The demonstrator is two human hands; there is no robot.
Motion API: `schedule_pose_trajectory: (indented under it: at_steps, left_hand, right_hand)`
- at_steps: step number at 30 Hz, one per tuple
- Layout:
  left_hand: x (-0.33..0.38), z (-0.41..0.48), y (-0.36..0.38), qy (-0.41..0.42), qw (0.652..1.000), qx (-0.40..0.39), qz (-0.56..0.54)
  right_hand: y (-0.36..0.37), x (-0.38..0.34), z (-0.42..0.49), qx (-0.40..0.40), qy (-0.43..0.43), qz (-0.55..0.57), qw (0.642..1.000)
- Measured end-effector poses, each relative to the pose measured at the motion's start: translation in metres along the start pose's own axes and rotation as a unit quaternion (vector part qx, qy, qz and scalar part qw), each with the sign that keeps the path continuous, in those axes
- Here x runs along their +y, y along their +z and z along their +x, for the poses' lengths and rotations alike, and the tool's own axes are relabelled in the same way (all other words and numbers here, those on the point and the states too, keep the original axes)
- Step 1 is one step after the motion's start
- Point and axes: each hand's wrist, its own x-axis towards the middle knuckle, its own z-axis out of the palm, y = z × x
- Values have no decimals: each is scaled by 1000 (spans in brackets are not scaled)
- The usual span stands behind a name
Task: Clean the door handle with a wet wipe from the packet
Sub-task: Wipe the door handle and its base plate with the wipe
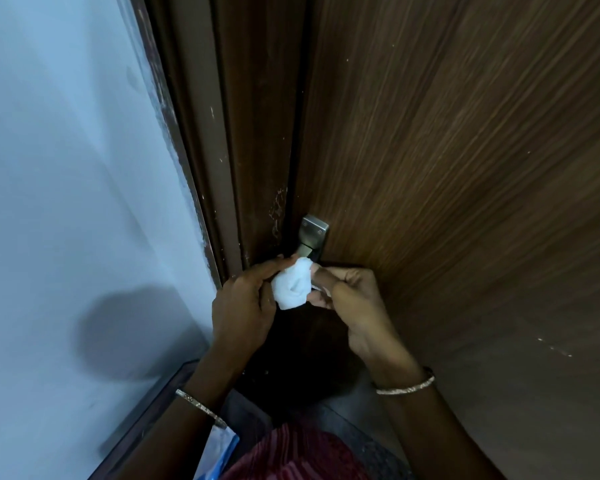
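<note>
A metal door handle (311, 237) is fixed to the brown wooden door (447, 150), with its plate and neck showing and the lever hidden behind my hands. Just below the plate, a white wet wipe (291, 285) is bunched around the handle. My left hand (243, 306) pinches the wipe from the left. My right hand (354, 303) is closed on the wipe's right side, apparently around the lever. A blue and white wipes packet (217, 452) sits tucked under my left forearm at the bottom edge.
The dark door frame (229, 150) runs beside the door, with a pale blue wall (66, 168) to its left. A red striped garment (291, 455) fills the bottom centre. Dark floor (343, 414) shows beneath my arms. Each wrist carries a bangle.
</note>
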Motion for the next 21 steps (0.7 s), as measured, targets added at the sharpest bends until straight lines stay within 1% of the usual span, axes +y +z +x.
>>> schedule_pose_trajectory:
  at_steps: [2,4,6,7,8,9,10,11,12,13,14,15,17,18,20,21]
  left_hand:
    - [0,1,1,0,1000,3,10]
    - [-1,1,1,-4,1000,-1,11]
    - [-2,1,1,-12,1000,-7,0]
    - [-2,1,1,-15,1000,-7,-3]
    - [-2,0,1,-16,1000,-7,-4]
    - [-2,0,1,-17,1000,-8,-2]
    - [-2,0,2,-17,1000,-8,0]
    - [-1,-1,2,-17,1000,-7,3]
    - [0,-1,3,-18,1000,-7,7]
    - [1,-2,3,-20,1000,-4,12]
    - [2,-2,4,-21,1000,-1,20]
    - [3,-2,4,-22,999,1,29]
    - [5,-3,3,-18,999,3,49]
    - [5,-3,4,-14,998,3,57]
    - [4,-4,4,-11,998,1,64]
    - [4,-4,5,-11,998,0,66]
  right_hand:
    - [-9,2,-5,3,52,96,994]
    - [-24,7,-10,37,97,172,980]
    - [-41,15,-19,66,118,212,968]
    - [-48,18,-25,79,106,213,968]
    - [-54,21,-30,97,70,197,973]
    - [-57,21,-36,123,14,163,979]
    - [-58,20,-40,156,-62,110,980]
    - [-57,17,-43,193,-150,36,969]
    - [-53,11,-44,231,-237,-51,942]
    - [-47,5,-43,256,-315,-131,905]
    - [-41,-1,-41,267,-380,-187,866]
    - [-32,-7,-36,263,-431,-217,835]
    - [-15,-15,-22,247,-501,-250,791]
    - [-6,-16,-14,250,-517,-273,772]
    - [8,-13,-2,268,-520,-337,738]
    - [12,-10,2,269,-515,-367,727]
